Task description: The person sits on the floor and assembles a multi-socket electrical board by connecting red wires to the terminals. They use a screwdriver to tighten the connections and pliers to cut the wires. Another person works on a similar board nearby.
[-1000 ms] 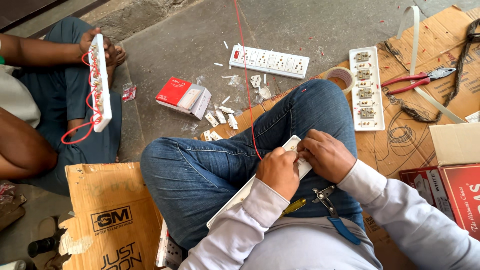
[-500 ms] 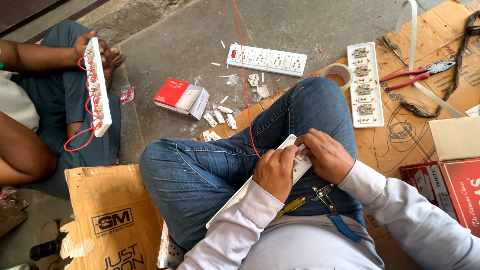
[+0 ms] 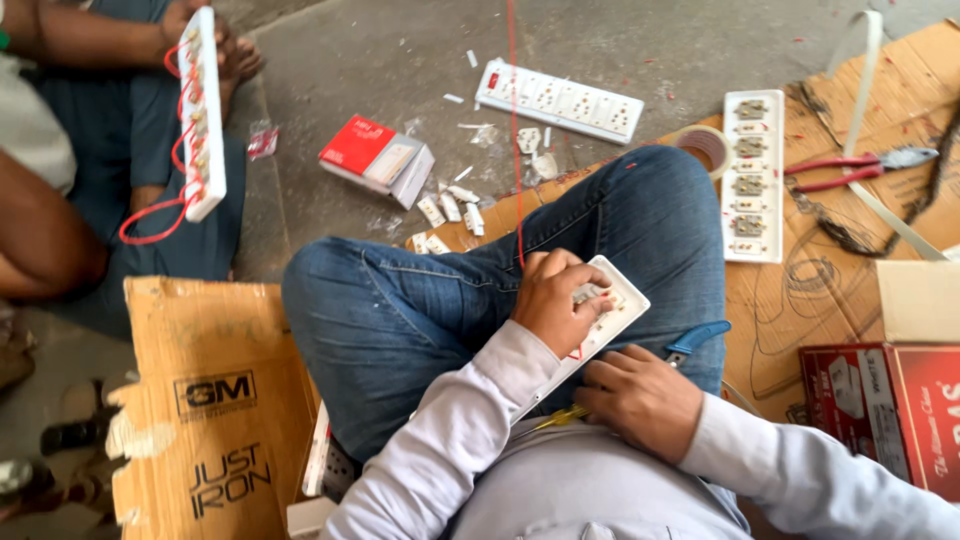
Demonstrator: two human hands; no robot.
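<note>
Over rough concrete, left hand (image 3: 553, 300) fingers grip a white plastic socket strip (image 3: 600, 325); right hand (image 3: 640, 398) clenched.

This is an informal workshop where electrical extension boards are put together by hand on the floor. People sit on a bare concrete floor (image 3: 390, 60) with flattened cardboard (image 3: 800, 290) spread over it as a work mat. White socket strips (image 3: 558, 100) lie about in different stages, one with its contacts exposed (image 3: 752, 175). Small white plastic parts (image 3: 450, 210), red-handled pliers (image 3: 860, 168), a tape roll (image 3: 705, 145) and red product cartons (image 3: 375, 158) lie scattered on the floor.
</note>
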